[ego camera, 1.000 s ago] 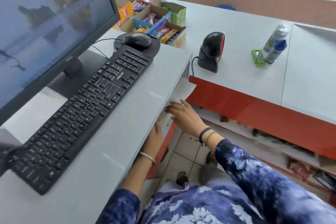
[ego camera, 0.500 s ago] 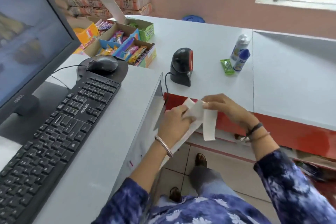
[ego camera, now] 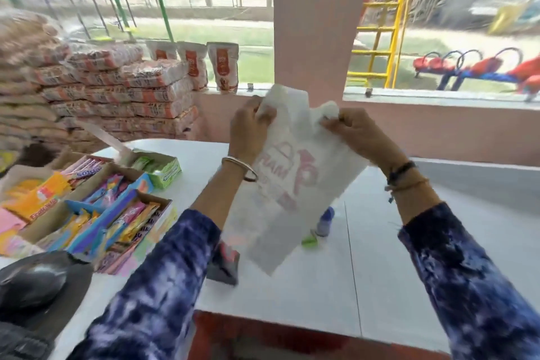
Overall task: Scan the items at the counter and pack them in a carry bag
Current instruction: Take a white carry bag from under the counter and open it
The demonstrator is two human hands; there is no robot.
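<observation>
head view, left hand [ego camera: 248, 128], right hand [ego camera: 358, 133] gripping white carry bag [ego camera: 295, 184], pink print blurred

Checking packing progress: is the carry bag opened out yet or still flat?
Still flat. The carry bag hangs as one sheet, left hand and right hand pinching its top.

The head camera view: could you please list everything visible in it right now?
carry bag: one, white with pink print, held up over the counter
counter: one, white, red front edge
snack boxes: several, multicoloured, counter left
stacked packets: many, orange and white, back left
pouches: three, white and orange, window ledge
scanner: one, black, partly hidden behind the left sleeve
bottle: one, blue, mostly behind the bag
green pack: one, beside the bottle
mouse: one, black, bottom left
left hand: gripping the bag's top
right hand: gripping the bag's top
</observation>
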